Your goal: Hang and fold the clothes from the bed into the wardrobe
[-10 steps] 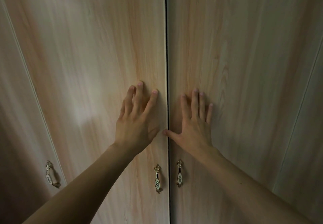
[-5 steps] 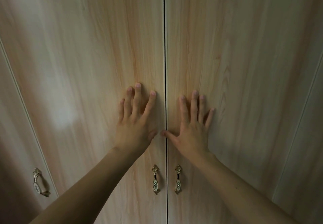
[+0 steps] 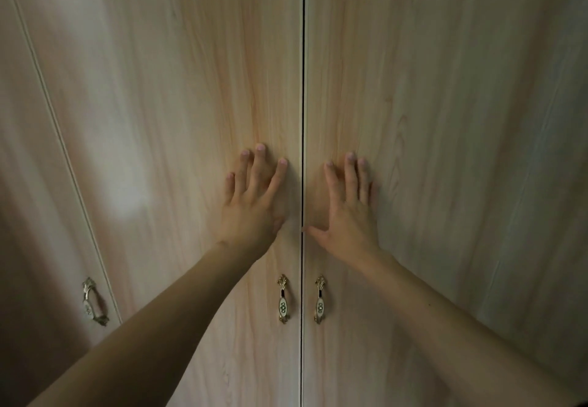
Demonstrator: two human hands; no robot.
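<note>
Wardrobe point(image 3: 197, 57) doors of pale wood grain fill the head view. They are closed, with their long axis upright and their fronts facing the person. Between the two hands a dark, narrow gap point(image 3: 303, 88) runs straight up and down where the left door point(image 3: 178, 168) meets the right door point(image 3: 445, 168). The left hand point(image 3: 251, 212) lies flat on the left door just beside that gap, its fingers straight, spread and pointing up, holding nothing. The right hand point(image 3: 348, 219) lies flat on the right door, fingers straight and closer together, and it too holds nothing. Its thumb stretches sideways so that the tip reaches the gap. Below the left hand hangs the left handle point(image 3: 283, 298) and below the right hand the right handle point(image 3: 320, 299). Both are small, ornate, upright metal pulls close on either side of the gap, each with a pale oval inlay whose marks are too small to read. Well to the left of the left hand, past another door seam, a third handle point(image 3: 93, 301) of the same kind appears tilted.
</note>
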